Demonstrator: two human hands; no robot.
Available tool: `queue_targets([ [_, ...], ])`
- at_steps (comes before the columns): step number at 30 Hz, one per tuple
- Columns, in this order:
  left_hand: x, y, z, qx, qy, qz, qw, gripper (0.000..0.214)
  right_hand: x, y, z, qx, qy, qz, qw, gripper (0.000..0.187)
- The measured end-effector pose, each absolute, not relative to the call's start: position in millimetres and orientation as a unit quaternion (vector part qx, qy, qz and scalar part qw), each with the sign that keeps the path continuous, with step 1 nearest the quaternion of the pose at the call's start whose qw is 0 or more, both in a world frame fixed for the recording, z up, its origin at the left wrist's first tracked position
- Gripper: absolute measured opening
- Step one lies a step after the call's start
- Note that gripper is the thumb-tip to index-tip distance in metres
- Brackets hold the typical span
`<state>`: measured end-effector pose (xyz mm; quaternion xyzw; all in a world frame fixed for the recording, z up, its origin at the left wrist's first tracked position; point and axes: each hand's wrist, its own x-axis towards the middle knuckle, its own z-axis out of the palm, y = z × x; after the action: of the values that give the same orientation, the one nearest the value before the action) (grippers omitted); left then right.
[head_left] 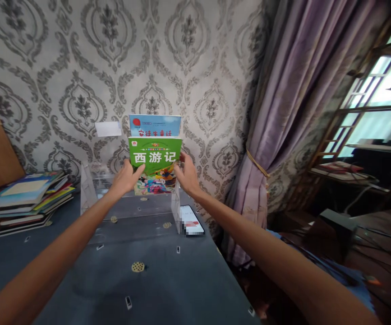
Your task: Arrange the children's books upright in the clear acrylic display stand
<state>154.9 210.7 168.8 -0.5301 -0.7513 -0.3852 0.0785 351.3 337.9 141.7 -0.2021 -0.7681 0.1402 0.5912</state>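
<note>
My left hand and my right hand grip a green book by its two side edges, thumbs on the front cover. The book is upright, with large white Chinese characters and cartoon figures facing me. Behind it, the top of a light-blue book with red characters sticks up; its lower part is hidden, and I cannot tell whether my fingers touch it. Both books are at the right part of a clear plastic rack on the table. The rack's see-through walls are hard to make out.
A phone with a lit screen lies right of the rack, near the table's right edge. Stacked books are at the left. A white card shows above the rack. Purple curtain and patterned wall stand behind.
</note>
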Motion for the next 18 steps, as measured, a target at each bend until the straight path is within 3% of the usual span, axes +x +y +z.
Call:
queue_targets([
  [8, 152.9, 222.8, 168.7, -0.537, -0.633, -0.532, 0.166, 0.046, 333.1, 331.9, 159.5, -0.216, -0.746, 0.23, 0.587, 0.059],
  [18, 154.9, 223.3, 178.5, -0.539, -0.625, -0.562, 0.053, 0.04, 324.9, 334.9, 158.7, -0.233, -0.72, 0.251, 0.604, 0.043],
])
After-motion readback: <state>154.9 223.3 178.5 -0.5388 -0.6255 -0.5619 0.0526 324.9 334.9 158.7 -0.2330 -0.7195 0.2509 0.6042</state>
